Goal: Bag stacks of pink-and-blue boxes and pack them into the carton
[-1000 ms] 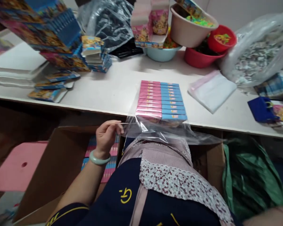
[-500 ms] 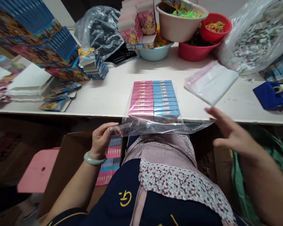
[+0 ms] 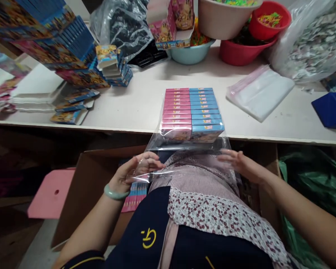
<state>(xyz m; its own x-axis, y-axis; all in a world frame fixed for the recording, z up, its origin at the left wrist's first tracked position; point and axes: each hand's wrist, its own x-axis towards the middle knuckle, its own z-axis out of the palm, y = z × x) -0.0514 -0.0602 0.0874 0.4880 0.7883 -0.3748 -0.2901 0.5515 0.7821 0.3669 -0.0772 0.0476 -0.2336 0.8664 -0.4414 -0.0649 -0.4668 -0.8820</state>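
Note:
Two rows of small boxes, pink boxes (image 3: 177, 112) on the left and blue boxes (image 3: 205, 111) on the right, lie in a clear plastic bag (image 3: 182, 145). The bag's loose end hangs over the table's front edge towards me. At that end's left side is my left hand (image 3: 140, 168), its fingers stretched out, with clear film across them; whether they are inside or behind it I cannot tell. My right hand (image 3: 242, 163), a little blurred, reaches in at the right side of the bag with fingers extended. It grips nothing that I can see.
A pile of flat clear bags (image 3: 260, 93) lies at the right of the table (image 3: 128, 112). Stacked boxes (image 3: 75, 48) stand at the left. Behind are bowls (image 3: 190, 52) and a bag of shredded paper (image 3: 313, 45). Below sits a carton (image 3: 86, 179) holding more boxes.
My right hand has moved left from beside the flat bags to the bag's loose end. My left hand has gone from a pinch to stretched fingers. The view has shifted slightly.

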